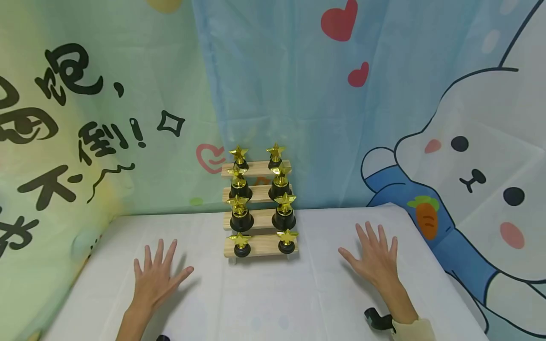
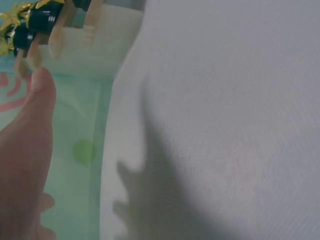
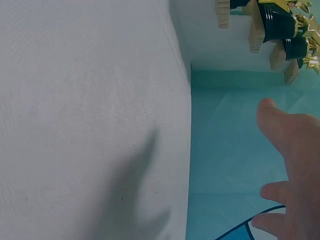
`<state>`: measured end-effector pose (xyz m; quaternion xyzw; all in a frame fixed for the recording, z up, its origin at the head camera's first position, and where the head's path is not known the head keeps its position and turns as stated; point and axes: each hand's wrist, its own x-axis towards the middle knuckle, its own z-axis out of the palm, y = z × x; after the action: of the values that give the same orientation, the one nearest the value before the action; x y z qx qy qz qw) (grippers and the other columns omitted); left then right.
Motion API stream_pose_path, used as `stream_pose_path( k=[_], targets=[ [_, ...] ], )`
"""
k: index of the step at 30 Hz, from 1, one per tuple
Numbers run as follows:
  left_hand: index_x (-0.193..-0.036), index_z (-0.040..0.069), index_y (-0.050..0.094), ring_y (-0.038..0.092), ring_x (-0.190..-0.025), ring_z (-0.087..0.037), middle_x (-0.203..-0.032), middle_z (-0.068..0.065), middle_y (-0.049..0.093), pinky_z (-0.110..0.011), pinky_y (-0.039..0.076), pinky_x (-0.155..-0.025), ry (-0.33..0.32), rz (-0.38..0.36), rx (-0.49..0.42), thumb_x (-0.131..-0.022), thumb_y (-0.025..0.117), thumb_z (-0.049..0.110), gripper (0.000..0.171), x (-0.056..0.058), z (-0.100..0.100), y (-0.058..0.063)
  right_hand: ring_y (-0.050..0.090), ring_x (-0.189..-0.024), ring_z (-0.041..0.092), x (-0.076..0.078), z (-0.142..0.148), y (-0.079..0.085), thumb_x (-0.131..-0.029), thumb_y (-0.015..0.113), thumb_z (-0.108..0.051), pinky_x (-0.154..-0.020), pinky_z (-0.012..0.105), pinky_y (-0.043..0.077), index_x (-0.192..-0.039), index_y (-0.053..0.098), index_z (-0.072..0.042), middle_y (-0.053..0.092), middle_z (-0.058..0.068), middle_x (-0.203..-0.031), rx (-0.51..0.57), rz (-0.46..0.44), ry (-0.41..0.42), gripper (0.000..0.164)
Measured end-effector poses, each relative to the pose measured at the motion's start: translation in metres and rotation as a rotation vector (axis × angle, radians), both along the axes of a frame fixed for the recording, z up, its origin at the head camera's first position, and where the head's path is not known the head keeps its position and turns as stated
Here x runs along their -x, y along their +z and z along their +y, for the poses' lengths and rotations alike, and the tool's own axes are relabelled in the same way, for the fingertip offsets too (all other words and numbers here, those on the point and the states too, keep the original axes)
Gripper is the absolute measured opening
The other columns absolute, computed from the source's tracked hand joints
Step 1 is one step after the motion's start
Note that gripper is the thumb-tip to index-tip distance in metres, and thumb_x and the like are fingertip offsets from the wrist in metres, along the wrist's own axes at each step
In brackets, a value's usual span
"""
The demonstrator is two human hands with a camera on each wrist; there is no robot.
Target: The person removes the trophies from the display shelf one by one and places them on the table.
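Observation:
A stepped wooden rack (image 1: 261,245) stands at the middle of the table's far part. Two columns of small trophies sit on its several shelves, each a gold star on a black base, such as the front left trophy (image 1: 241,245) and the front right trophy (image 1: 286,242). To the left of the rack, my left hand (image 1: 154,279) is held over the table with its fingers spread, holding nothing. On the other side, my right hand (image 1: 376,258) also has spread fingers and holds nothing. Both wrist views show the rack beyond the thumb, apart from it.
White cloth covers the table (image 1: 264,303). A printed curtain (image 1: 273,85) with hearts, lettering and a cartoon animal hangs right behind the rack. A black device (image 1: 377,319) is at my right wrist, beside a pale sleeve (image 1: 414,330).

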<state>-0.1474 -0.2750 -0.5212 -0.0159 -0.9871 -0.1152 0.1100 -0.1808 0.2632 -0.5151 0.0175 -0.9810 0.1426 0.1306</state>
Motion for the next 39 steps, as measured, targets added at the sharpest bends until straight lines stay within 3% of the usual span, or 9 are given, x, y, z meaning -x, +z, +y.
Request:
stream_pose_path(
  k=[11, 19, 24, 31, 35, 39],
  targets=[
    [-0.147, 0.017, 0.040, 0.031, -0.139, -0.047, -0.151, -0.020, 0.041, -0.070, 0.023, -0.104, -0.036, 0.037, -0.079, -0.085, 0.058, 0.064, 0.079, 0.007, 0.005, -0.002, 0.025, -0.139, 0.050, 0.001, -0.007, 0.004, -0.085, 0.058, -0.063, -0.109, 0.075, 0.006, -0.141, 0.045, -0.004, 0.040, 0.028, -0.148, 0.030, -0.074, -0.004, 0.082],
    [-0.142, 0.011, 0.047, 0.046, -0.128, -0.043, -0.142, -0.018, 0.051, -0.063, 0.037, -0.100, -0.093, 0.073, -0.186, -0.089, 0.061, 0.053, 0.069, 0.012, 0.014, -0.005, 0.041, -0.131, 0.049, 0.000, -0.011, 0.005, -0.088, 0.060, -0.056, -0.106, 0.075, 0.017, -0.130, 0.056, -0.003, 0.054, 0.026, -0.136, 0.099, -0.055, 0.033, 0.067],
    [-0.140, 0.013, 0.049, 0.049, -0.126, -0.039, -0.139, -0.015, 0.055, -0.060, 0.038, -0.101, -0.103, 0.100, -0.294, -0.091, 0.061, 0.047, 0.060, 0.016, 0.019, -0.009, 0.047, -0.127, 0.046, 0.000, -0.014, 0.003, -0.089, 0.063, -0.051, -0.106, 0.074, 0.020, -0.127, 0.059, -0.002, 0.058, 0.025, -0.132, 0.144, -0.038, 0.048, 0.062],
    [-0.143, 0.017, 0.045, 0.044, -0.133, -0.035, -0.144, -0.011, 0.051, -0.060, 0.036, -0.104, -0.110, 0.029, -0.449, -0.098, 0.052, 0.044, 0.054, 0.020, 0.027, -0.004, 0.049, -0.127, 0.043, 0.001, -0.017, 0.004, -0.090, 0.062, -0.050, -0.107, 0.072, 0.020, -0.128, 0.059, -0.002, 0.059, 0.024, -0.133, 0.201, -0.066, 0.069, 0.061],
    [-0.143, 0.013, 0.045, 0.046, -0.132, -0.032, -0.142, -0.011, 0.053, -0.056, 0.039, -0.103, -0.172, 0.003, -0.563, -0.101, 0.050, 0.037, 0.049, 0.023, 0.033, -0.005, 0.050, -0.126, 0.043, 0.001, -0.019, 0.004, -0.091, 0.062, -0.047, -0.107, 0.069, 0.025, -0.129, 0.058, -0.001, 0.059, 0.023, -0.133, 0.238, -0.080, 0.079, 0.060],
    [-0.141, 0.008, 0.047, 0.054, -0.125, -0.029, -0.137, -0.012, 0.058, -0.044, 0.049, -0.097, -0.231, -0.008, -0.653, -0.102, 0.050, 0.031, 0.045, 0.029, 0.044, -0.009, 0.048, -0.128, 0.043, -0.001, -0.022, 0.004, -0.093, 0.058, -0.052, -0.105, 0.063, 0.034, -0.133, 0.055, -0.001, 0.056, 0.023, -0.136, 0.285, -0.151, 0.062, 0.065]
  ],
)
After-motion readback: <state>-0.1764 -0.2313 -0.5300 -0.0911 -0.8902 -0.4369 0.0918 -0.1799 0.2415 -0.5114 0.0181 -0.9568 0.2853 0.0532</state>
